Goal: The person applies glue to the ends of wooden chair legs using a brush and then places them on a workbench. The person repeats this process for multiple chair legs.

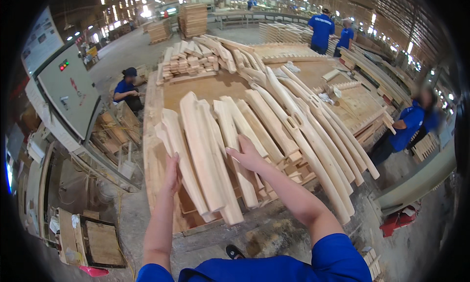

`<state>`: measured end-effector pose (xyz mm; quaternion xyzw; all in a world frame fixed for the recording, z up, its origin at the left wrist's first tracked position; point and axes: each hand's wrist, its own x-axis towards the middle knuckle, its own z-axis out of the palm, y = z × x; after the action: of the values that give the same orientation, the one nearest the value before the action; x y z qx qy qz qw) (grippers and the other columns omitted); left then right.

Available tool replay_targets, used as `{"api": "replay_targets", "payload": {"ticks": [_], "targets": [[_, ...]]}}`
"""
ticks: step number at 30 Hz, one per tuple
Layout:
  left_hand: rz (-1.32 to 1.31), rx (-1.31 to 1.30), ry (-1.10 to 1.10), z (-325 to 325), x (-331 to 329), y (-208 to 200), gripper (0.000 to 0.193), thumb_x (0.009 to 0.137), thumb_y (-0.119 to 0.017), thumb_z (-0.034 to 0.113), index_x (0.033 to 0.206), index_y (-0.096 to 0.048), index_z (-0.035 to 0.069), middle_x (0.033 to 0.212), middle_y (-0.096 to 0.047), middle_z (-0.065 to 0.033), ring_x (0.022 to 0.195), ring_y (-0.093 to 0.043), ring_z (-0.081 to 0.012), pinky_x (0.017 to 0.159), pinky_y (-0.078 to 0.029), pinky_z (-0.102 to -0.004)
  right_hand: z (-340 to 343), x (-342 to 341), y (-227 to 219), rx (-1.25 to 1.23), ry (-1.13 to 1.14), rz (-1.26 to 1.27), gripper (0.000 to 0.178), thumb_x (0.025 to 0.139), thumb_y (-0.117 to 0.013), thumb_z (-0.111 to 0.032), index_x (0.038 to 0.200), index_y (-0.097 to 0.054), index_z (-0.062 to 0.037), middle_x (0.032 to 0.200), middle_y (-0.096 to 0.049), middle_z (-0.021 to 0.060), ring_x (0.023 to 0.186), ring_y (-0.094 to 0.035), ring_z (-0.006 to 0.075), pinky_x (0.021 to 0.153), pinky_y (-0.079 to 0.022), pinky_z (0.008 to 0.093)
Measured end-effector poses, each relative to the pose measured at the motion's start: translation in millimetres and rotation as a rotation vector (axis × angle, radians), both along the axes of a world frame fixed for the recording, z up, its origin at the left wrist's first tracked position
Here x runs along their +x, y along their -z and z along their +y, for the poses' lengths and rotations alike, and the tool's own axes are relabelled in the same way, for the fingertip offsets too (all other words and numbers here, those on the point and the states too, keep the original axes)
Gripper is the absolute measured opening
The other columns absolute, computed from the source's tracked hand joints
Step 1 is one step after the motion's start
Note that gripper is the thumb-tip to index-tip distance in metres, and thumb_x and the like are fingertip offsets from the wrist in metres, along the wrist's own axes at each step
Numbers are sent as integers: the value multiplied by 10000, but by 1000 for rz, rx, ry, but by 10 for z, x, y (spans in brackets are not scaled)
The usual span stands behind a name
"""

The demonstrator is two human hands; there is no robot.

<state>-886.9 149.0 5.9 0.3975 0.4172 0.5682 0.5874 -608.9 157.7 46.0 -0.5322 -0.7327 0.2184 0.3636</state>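
Observation:
My left hand lies against the outer side of the leftmost pale wooden piece, its fingers stretched along the edge and partly hidden. My right hand rests on a narrower wooden piece, thumb and fingers spread. Between my hands stand wide, shaped wooden slats side by side, their near ends jutting past the edge of the wooden platform. Right of my right hand, more straight pieces lean in the same row. Long curved wooden parts with slots lie further right.
Short wood blocks are stacked at the platform's far end. A grey control cabinet stands at left, with a person crouching beyond it. Another person works at right beside a thick grey pipe. Two people stand further back.

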Motion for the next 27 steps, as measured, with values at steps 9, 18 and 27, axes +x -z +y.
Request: {"api": "replay_targets", "payload": {"ticks": [9,18,27], "targets": [[250,158,-158,458,784,-46,672,835,-575,263,1365,-267,-14,1335,-399,-179,1210,-411,-269,1027,-314,-352,-3,330,85,-152,-47,149,688,839,-536,-477,1292,-420,26,1377,-287,317,1273,-333,409,1058,-287,402],[294,88,-142,556,191,294,644,886,-456,422,1391,-270,70,1370,-362,-115,1222,-407,-258,1017,-328,-351,-1066,471,-376,-462,118,-262,626,862,-503,-347,1314,-326,48,963,-588,304,825,-613,391,755,-495,438],[405,95,-112,425,231,205,668,912,-394,434,1433,-203,61,1462,-245,-135,1325,-271,-280,1086,-224,-364,-1018,655,-64,-766,48,520,542,754,-644,-333,1097,-559,77,1003,-603,167,863,-589,204,673,-491,301]]}}
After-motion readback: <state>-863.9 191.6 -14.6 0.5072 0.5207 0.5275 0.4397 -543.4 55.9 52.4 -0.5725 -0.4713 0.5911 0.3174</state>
